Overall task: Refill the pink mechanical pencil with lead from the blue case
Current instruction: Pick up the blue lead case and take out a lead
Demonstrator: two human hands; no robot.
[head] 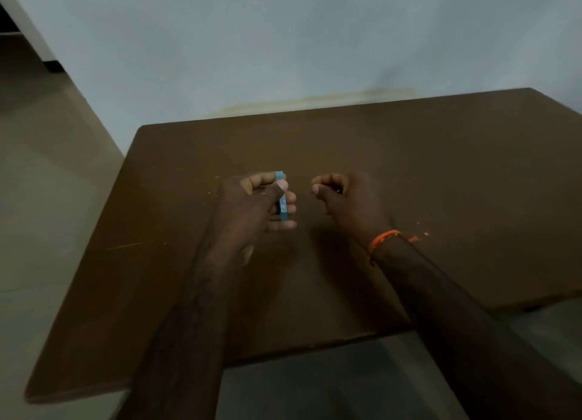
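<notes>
My left hand [252, 204] holds the blue lead case [281, 196] upright above the middle of the brown table [441, 167], thumb and fingers wrapped around it. A white label shows on the case's side. My right hand [343, 196] hovers a short way to the right of the case, fingers curled in with thumb and forefinger pinched together. Whether a thin lead is pinched there is too small to tell. The pink mechanical pencil is not in view.
An orange thread band [382, 238] circles my right wrist. Small pale crumbs [425, 234] dot the tabletop. A pale wall [283, 41] stands right behind the table's far edge. Tiled floor [47, 199] lies to the left.
</notes>
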